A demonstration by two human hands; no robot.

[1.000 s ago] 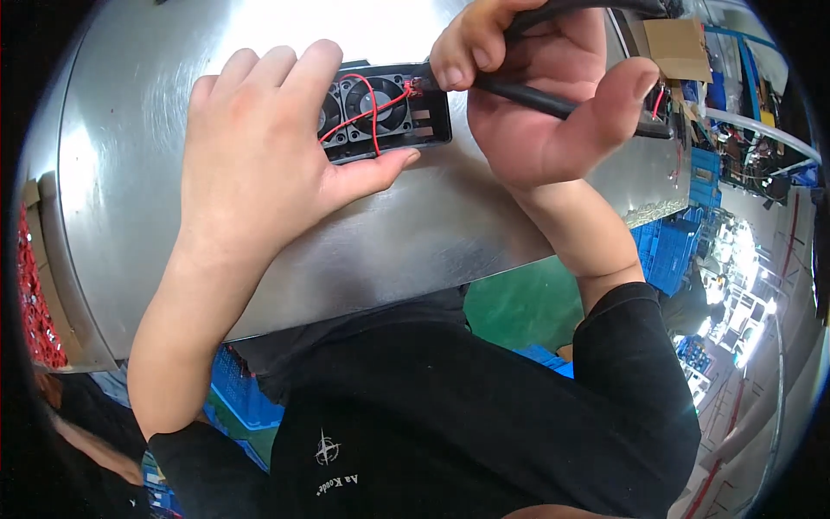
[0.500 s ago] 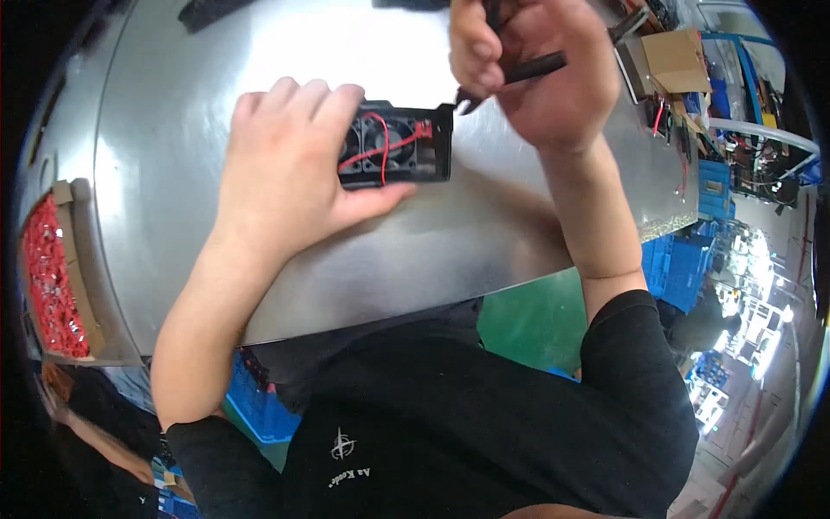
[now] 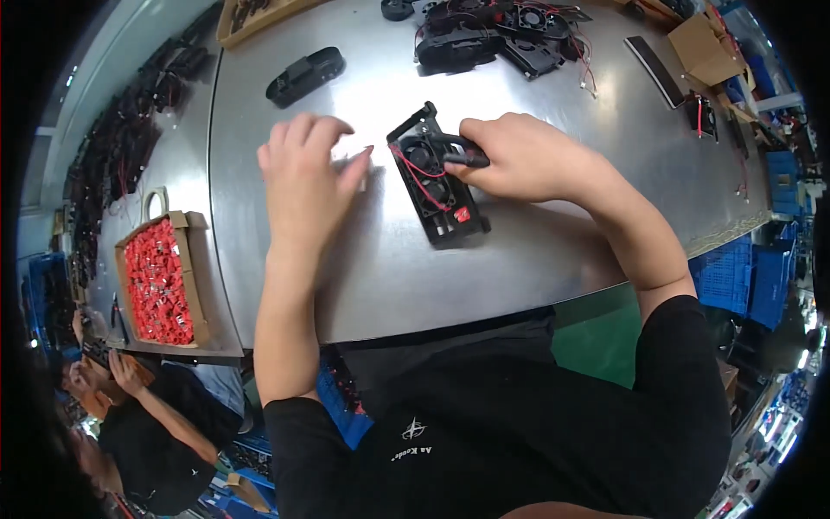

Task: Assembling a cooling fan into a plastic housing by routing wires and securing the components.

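A black plastic housing with small fans and red wires lies tilted on the metal table in front of me. At its lower end sits a small red part. My right hand is closed around a black-handled tool, apparently pliers, at the housing's right side. The handles reach over the fan area, and the tool's head is hidden. My left hand hovers left of the housing, slightly blurred. Its thumb and fingers are apart, and nothing shows between them.
A cardboard box of small red parts stands at the left. Farther back are a black oblong part and a pile of black fan units with wires. An open carton sits far right. Another person works at lower left.
My left hand has let go of the housing and drawn away to the left. The housing has turned from lying crosswise to steeply slanted. My right hand has come down beside it with the tool.
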